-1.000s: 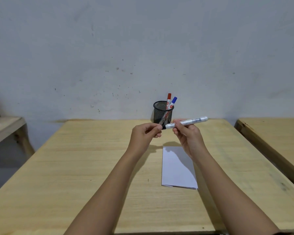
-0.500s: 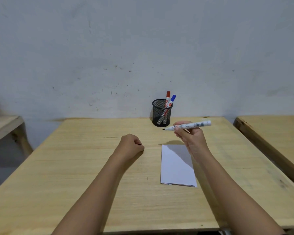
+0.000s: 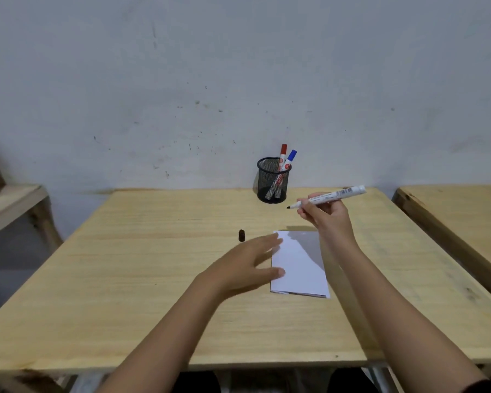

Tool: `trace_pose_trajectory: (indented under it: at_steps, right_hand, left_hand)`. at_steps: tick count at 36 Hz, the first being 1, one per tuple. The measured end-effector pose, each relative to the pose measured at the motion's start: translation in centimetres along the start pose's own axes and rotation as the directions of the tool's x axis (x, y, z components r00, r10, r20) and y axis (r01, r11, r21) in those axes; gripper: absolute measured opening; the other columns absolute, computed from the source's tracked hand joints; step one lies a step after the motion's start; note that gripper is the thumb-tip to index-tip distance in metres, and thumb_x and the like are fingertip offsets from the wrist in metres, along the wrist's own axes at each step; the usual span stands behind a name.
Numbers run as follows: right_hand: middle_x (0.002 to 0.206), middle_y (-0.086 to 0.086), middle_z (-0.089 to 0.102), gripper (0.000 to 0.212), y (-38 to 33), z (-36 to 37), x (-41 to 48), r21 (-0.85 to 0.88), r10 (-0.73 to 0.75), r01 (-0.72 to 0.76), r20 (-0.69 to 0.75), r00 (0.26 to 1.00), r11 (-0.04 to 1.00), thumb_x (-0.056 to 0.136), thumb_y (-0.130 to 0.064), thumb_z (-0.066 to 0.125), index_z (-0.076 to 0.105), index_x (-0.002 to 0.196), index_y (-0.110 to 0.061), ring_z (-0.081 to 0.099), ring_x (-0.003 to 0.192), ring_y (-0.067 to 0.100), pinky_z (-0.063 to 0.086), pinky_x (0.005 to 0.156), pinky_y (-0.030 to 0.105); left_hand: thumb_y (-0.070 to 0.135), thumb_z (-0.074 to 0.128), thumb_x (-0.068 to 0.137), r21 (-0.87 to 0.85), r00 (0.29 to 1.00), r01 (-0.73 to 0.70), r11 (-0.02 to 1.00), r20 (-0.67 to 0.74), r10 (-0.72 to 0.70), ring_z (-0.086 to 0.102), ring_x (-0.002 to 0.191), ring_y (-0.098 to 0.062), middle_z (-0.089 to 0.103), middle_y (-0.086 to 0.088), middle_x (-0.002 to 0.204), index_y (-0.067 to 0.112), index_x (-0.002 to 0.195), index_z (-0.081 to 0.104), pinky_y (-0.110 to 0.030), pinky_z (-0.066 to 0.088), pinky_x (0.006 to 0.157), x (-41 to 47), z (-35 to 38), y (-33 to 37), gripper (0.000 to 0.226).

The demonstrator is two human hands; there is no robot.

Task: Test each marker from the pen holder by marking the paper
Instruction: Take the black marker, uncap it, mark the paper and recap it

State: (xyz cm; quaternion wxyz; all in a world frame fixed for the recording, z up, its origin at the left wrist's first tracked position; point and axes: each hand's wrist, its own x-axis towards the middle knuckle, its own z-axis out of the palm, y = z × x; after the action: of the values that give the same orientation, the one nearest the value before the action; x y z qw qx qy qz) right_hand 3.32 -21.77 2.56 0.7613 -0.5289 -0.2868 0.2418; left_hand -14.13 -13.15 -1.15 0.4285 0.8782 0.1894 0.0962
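Observation:
A black mesh pen holder (image 3: 272, 181) stands at the table's far edge with a red-capped marker (image 3: 283, 154) and a blue-capped marker (image 3: 290, 157) inside. My right hand (image 3: 325, 218) holds an uncapped white marker (image 3: 328, 198) with a black tip, above the far end of the folded white paper (image 3: 301, 268). The marker's black cap (image 3: 241, 235) stands on the table left of the paper. Blurred and with spread fingers, my left hand (image 3: 248, 263) holds nothing and reaches onto the paper's left edge.
The wooden table (image 3: 142, 279) stands against a grey wall. A second wooden table (image 3: 459, 211) is close on the right. On the left is a lower wooden shelf (image 3: 9, 205).
My left hand pulled the cap off the marker, set it on the table and moved right onto the paper's edge. My right hand kept the uncapped marker raised and drifted slightly right.

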Motion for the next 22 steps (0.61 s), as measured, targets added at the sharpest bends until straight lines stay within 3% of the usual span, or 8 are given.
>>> trace_pose_trajectory:
  at_steps: [2, 6, 13, 18, 22]
  right_hand:
    - [0.092, 0.010, 0.067, 0.016, 0.2, 0.0, 0.0, -0.022, 0.013, -0.013, -0.025, 1.000, 1.000, 0.084, -0.003, 0.066, 0.055, 0.093, -0.011, 0.067, 0.076, 0.016, 0.058, 0.074, 0.020]
    - [0.080, 0.005, 0.065, 0.017, 0.8, 0.2, -0.1, -0.101, 0.014, -0.020, -0.058, 0.998, 0.995, 0.083, -0.005, 0.067, 0.054, 0.088, -0.013, 0.064, 0.063, 0.013, 0.055, 0.077, 0.030]
    - [0.072, 0.001, 0.062, 0.014, 2.4, 1.6, -0.4, -0.295, 0.007, -0.028, -0.069, 0.998, 0.955, 0.086, -0.012, 0.063, 0.049, 0.090, -0.008, 0.062, 0.062, 0.012, 0.054, 0.071, 0.027]
    - [0.086, 0.008, 0.059, 0.020, 3.7, 2.6, 0.0, -0.427, 0.050, -0.054, -0.020, 0.999, 0.902, 0.088, -0.014, 0.058, 0.046, 0.100, -0.005, 0.059, 0.069, 0.014, 0.047, 0.064, 0.023]
    - [0.094, 0.013, 0.056, 0.021, 4.5, 3.0, 0.4, -0.437, 0.071, -0.074, -0.023, 0.997, 0.897, 0.089, -0.012, 0.055, 0.044, 0.105, -0.004, 0.056, 0.079, 0.018, 0.047, 0.062, 0.021]
  left_hand:
    - [0.045, 0.066, 0.080, 0.154, 1.000, 0.001, 0.988, 0.024, -0.005, 0.031, 0.136, 0.006, 0.023, 0.020, 0.155, 0.031, 0.143, 0.036, -0.027, 0.029, 0.115, 0.1, 0.2, 0.0, 0.071]
    - [0.052, 0.059, 0.083, 0.277, 0.999, 0.043, 0.960, -0.001, -0.045, 0.023, 0.142, -0.001, 0.022, 0.017, 0.156, 0.029, 0.143, 0.036, -0.029, 0.025, 0.115, 0.0, 1.0, 0.1, 0.068]
    - [0.052, 0.051, 0.089, 0.313, 0.998, 0.041, 0.949, -0.050, -0.027, 0.017, 0.145, -0.008, 0.019, 0.015, 0.158, 0.027, 0.145, 0.034, -0.026, 0.024, 0.109, -0.6, 2.3, 0.9, 0.063]
    - [0.054, 0.048, 0.090, 0.332, 0.998, 0.060, 0.941, -0.042, -0.048, 0.014, 0.147, -0.016, 0.016, 0.018, 0.158, 0.032, 0.145, 0.033, -0.032, 0.026, 0.111, -0.6, 2.3, 1.0, 0.061]
    - [0.053, 0.048, 0.090, 0.350, 0.999, 0.035, 0.936, -0.044, -0.020, 0.019, 0.145, -0.010, 0.018, 0.015, 0.158, 0.030, 0.145, 0.034, -0.029, 0.027, 0.111, -0.6, 2.2, 1.1, 0.061]
